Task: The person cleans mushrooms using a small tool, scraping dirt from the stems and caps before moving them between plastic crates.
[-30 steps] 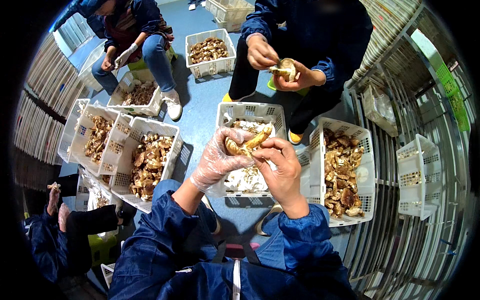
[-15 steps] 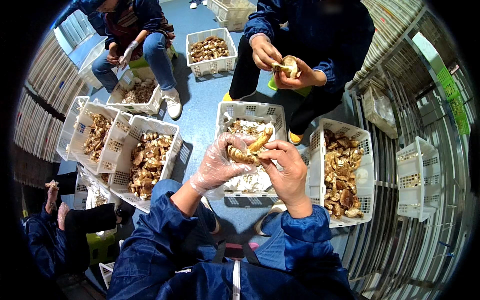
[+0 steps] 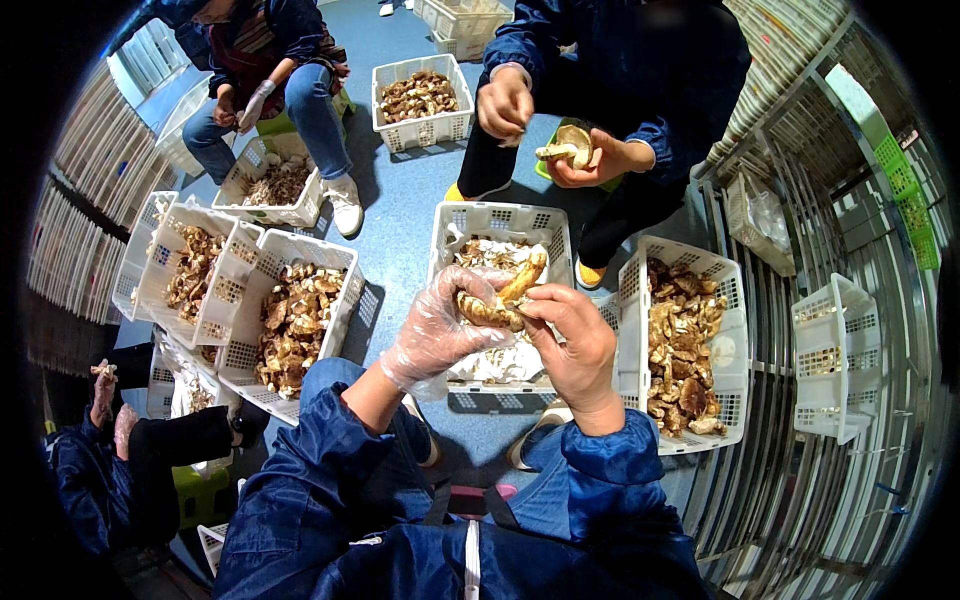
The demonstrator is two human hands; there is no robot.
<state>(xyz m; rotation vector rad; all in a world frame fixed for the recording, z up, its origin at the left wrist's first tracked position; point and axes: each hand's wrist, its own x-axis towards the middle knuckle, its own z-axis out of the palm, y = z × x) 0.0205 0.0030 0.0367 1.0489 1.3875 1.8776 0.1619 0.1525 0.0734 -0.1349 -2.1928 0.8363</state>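
My left hand [image 3: 440, 325], in a clear plastic glove, is closed around a brown mushroom [image 3: 488, 312] with a thick, pale yellowish stem pointing up and right. Bare, my right hand [image 3: 572, 340] pinches at the mushroom's edge with thumb and forefinger; whatever small bit lies between those fingertips is too small to make out. Both hands are held above a white perforated crate [image 3: 556, 222] that contains white paper or plastic and brown scraps. My hands hide part of that crate's contents.
Crates of mushrooms stand at my right [image 3: 740, 340] and left [image 3: 350, 285], with another crate [image 3: 465, 125] farther back. Facing me, a seated co-worker holds a large pale mushroom [image 3: 570, 148]. Other people sit at the far left and near left. Racks [image 3: 800, 400] line the right side.
My hands and the mushroom stay almost in place, with only a slight shift. Across from me, the co-worker's one hand has moved away from their mushroom, which now shows its underside.
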